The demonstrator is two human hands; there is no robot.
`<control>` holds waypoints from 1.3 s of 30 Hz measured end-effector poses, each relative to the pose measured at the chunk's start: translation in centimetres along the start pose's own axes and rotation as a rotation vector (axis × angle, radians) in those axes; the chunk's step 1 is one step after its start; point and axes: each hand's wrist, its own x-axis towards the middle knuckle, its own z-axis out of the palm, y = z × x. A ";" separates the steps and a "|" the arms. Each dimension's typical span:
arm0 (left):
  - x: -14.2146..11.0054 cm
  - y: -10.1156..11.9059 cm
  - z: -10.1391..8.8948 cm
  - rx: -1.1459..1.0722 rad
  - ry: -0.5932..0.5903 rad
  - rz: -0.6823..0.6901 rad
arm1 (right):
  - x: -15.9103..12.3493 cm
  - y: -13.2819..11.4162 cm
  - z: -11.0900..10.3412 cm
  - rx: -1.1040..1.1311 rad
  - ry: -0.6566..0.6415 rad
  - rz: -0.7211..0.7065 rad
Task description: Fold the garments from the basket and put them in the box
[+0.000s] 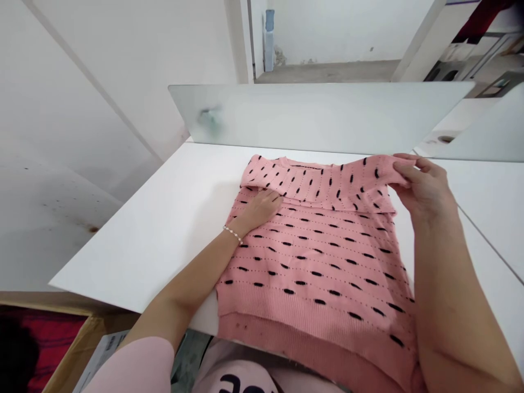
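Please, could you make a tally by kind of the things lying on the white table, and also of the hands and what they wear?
pink knitted sweater: 1
hands, left hand and right hand: 2
beaded bracelet: 1
Total: 4

The pink knit sweater [315,262] is soft, matt, finely ribbed cloth, the white tabletop [135,240] smooth and matt, the glass panel [315,117] at twelve o'clock glossy, and the cardboard box [77,338] at seven o'clock plain, rough brown paperboard.
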 end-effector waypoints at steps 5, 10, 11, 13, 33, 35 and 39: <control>-0.1 0.2 0.2 -0.062 -0.005 -0.115 | -0.2 -0.7 0.1 -0.010 0.019 -0.021; -0.4 0.0 0.7 -0.060 -0.010 -0.180 | -0.4 -1.1 0.4 -0.007 0.017 -0.043; -0.4 0.0 0.8 -0.053 -0.008 -0.214 | -0.4 -1.1 0.4 -0.006 0.017 -0.044; -0.5 0.2 0.9 -0.046 0.002 -0.290 | -0.5 -1.2 0.5 -0.004 0.019 -0.045; -0.9 -0.3 0.6 0.053 0.050 -0.607 | -0.5 -1.7 0.3 0.030 0.048 -0.071; -0.8 -0.6 0.6 0.043 0.051 -0.627 | -0.3 -1.5 0.1 0.025 0.068 -0.062; -0.9 -0.9 0.9 0.058 0.078 -0.610 | 0.2 -1.0 -0.6 0.013 0.100 -0.047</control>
